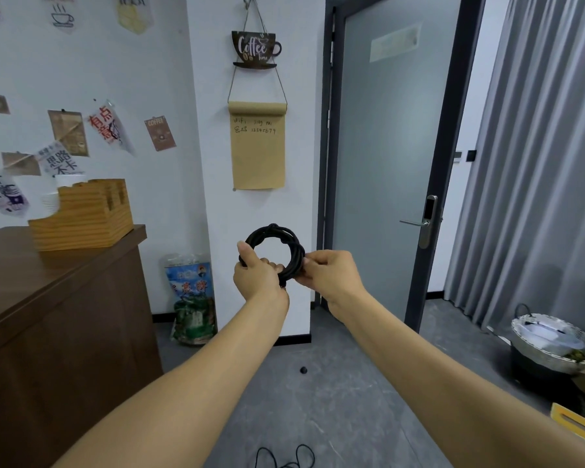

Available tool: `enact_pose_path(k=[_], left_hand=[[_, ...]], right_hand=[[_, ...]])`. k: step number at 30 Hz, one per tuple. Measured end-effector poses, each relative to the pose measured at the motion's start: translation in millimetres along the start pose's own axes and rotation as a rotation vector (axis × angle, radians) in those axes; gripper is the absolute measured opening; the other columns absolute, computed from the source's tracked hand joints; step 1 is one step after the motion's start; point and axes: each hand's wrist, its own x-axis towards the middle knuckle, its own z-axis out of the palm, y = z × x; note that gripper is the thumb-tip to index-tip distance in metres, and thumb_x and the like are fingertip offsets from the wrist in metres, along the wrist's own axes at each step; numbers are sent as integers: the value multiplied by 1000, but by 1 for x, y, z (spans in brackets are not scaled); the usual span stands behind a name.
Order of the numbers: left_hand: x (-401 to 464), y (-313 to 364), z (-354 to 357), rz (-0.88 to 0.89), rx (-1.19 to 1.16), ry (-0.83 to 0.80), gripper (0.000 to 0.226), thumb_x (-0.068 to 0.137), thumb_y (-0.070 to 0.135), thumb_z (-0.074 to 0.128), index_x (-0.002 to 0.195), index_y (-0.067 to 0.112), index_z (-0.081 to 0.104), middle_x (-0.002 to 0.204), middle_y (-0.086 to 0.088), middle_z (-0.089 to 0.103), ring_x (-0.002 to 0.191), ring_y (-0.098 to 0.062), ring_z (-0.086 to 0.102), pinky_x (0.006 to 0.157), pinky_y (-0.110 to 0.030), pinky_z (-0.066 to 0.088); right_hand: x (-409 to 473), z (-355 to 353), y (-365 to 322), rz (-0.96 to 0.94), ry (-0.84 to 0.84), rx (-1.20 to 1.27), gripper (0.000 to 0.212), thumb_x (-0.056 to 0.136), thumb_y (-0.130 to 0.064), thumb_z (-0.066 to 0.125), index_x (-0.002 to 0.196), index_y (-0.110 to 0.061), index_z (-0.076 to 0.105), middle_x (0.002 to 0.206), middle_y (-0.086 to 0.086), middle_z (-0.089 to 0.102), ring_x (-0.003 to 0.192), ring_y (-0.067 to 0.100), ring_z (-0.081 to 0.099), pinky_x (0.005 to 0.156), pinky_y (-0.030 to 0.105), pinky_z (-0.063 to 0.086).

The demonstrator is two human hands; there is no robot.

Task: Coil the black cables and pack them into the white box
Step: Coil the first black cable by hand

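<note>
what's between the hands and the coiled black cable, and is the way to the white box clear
Nothing: the left hand and right hand both already grip the coiled black cable. The white box is not in view, so that path cannot be judged.

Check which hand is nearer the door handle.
Right. The right hand pinches the right side of the cable coil, on the door handle's side; the left hand grips the coil's left side, farther away.

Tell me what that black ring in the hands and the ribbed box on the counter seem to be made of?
The coiled black cable looks like matte rubber or plastic sheathing: dull, flexible loops. The ribbed box looks like unpainted light wood, with a warm tan colour and stacked ridges, though blur hides any grain.
</note>
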Motion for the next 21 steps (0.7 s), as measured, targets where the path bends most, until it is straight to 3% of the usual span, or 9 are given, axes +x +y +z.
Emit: enact_pose_path(k=[4, 9, 11, 14, 17, 18, 21], left_hand=[[2, -4, 0, 52, 33, -12, 38, 98, 46, 40, 80, 13, 49, 56, 1, 35, 36, -8, 37, 48, -24, 36], [4, -18, -1, 137, 191, -12, 39, 97, 49, 37, 78, 16, 46, 62, 1, 42, 53, -14, 43, 61, -32, 43], [4, -21, -3, 131, 267, -5, 43, 97, 50, 34, 88, 12, 51, 67, 0, 47, 60, -16, 48, 67, -35, 45], [5, -22, -6, 94, 447, -20, 56, 98, 51, 25, 123, 7, 50, 97, -4, 58, 90, -21, 55, 81, -37, 45], [9, -22, -12, 124, 798, -112, 61, 99, 52, 19, 132, 9, 46, 131, -9, 50, 119, -26, 46, 99, -40, 39], [11, -19, -15, 109, 882, -180, 60, 99, 51, 20, 132, 8, 47, 131, -8, 49, 119, -26, 46, 99, -36, 38], [13, -3, -19, -122, 868, -444, 47, 100, 40, 38, 129, 5, 49, 109, -1, 52, 90, -21, 52, 83, -28, 40]], right_hand=[[-8, 8, -7, 99, -73, 291, 12, 84, -3, 60, 73, 1, 62, 80, 20, 62, 81, 26, 63, 91, 35, 54], [-3, 15, 5, 117, 84, 290, 17, 86, -6, 65, 69, -6, 63, 77, 14, 67, 83, 29, 67, 90, 40, 54], [-1, 17, 11, 127, 113, 288, 14, 87, -7, 63, 73, -5, 65, 81, 15, 68, 86, 30, 67, 91, 41, 54], [0, 16, 16, 110, 145, 259, 15, 89, -9, 62, 75, -7, 65, 76, 8, 66, 80, 26, 63, 91, 43, 53], [6, 6, 17, 79, 177, 218, 19, 89, -9, 61, 71, -9, 65, 75, 7, 66, 82, 25, 63, 91, 44, 53], [8, 1, 17, 65, 182, 203, 19, 89, -9, 61, 71, -10, 66, 75, 7, 67, 82, 26, 64, 91, 44, 52], [12, -15, 18, 9, 173, 183, 17, 89, -6, 59, 75, -11, 66, 74, 6, 67, 79, 23, 64, 91, 42, 53]])
